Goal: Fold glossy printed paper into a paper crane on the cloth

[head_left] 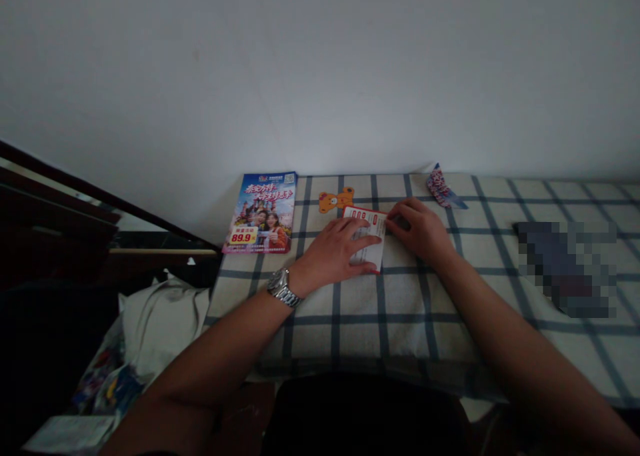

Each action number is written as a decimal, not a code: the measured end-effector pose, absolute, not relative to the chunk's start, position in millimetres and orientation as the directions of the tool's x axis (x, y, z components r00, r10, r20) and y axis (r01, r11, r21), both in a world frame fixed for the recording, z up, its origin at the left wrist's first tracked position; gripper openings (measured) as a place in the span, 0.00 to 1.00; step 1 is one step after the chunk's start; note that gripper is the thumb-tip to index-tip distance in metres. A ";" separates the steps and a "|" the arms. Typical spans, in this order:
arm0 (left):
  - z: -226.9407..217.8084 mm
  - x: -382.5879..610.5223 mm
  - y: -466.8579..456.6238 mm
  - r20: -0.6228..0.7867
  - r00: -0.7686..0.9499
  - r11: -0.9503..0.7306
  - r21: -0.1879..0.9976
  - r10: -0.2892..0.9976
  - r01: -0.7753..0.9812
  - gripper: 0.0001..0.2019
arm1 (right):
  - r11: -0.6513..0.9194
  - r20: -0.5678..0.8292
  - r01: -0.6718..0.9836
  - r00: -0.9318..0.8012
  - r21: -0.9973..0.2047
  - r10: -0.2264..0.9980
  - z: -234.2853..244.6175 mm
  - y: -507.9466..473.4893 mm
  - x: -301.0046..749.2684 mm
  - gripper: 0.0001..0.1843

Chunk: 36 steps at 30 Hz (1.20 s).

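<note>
A white leaflet with red print and red edges lies on the checked cloth. My left hand rests palm down over its left part, fingers spread and flat. At the upper right corner, my right hand pinches the leaflet between thumb and fingertips; the exact grip is partly hidden. An orange bear figure shows just behind the leaflet. To the left is a stack of colourful flyers marked 89.9. Close to the wall, beyond my right hand, stands a folded piece of printed paper.
The checked cloth covers a long surface against a pale wall. A blurred-out dark object lies at the right. Down on the left are a white bag and a dark wooden rail.
</note>
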<state>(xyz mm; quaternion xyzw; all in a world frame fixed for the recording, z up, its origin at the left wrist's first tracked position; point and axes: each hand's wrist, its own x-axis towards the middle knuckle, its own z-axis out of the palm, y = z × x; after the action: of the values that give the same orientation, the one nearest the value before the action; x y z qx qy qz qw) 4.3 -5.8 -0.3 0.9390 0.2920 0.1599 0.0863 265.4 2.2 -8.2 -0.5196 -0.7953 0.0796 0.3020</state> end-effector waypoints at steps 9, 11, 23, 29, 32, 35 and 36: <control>-0.7 3.5 -4.1 0.271 0.748 -0.795 0.238 0.606 0.558 0.27 | 0.553 0.377 0.717 -0.416 -0.424 0.828 -10.6 -0.5 262.6 0.02; -0.6 3.9 -4.3 0.266 0.742 -0.788 0.242 0.615 0.567 0.27 | 0.562 0.382 0.716 -0.424 -0.414 0.821 -12.5 -0.7 262.1 0.02; -1.1 4.8 -4.6 0.273 0.720 -0.770 0.244 0.638 0.590 0.31 | 0.597 0.354 0.689 -0.483 -0.411 0.801 -9.1 -5.2 263.0 0.04; -2.0 4.1 -4.1 0.277 0.719 -0.770 0.246 0.637 0.588 0.30 | 0.639 0.287 0.666 -0.571 -0.386 0.769 -6.5 -11.2 263.6 0.09; -2.7 3.5 -3.1 0.281 0.718 -0.771 0.242 0.636 0.589 0.27 | 0.652 0.263 0.646 -0.600 -0.397 0.756 -2.0 -15.3 261.3 0.11; -1.7 3.2 -2.6 0.279 0.728 -0.779 0.233 0.626 0.582 0.22 | 0.665 0.257 0.632 -0.618 -0.398 0.742 1.2 -18.7 259.4 0.12; -1.2 3.1 -2.5 0.278 0.730 -0.781 0.233 0.624 0.579 0.22 | 0.665 0.251 0.632 -0.622 -0.399 0.742 1.5 -19.5 259.0 0.13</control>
<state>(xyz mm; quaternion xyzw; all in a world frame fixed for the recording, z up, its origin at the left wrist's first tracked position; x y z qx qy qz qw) 3.1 -2.5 -1.2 0.9277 0.3244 0.1727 0.0651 259.0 -19.5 1.5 -0.3859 -0.8900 0.1372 0.2004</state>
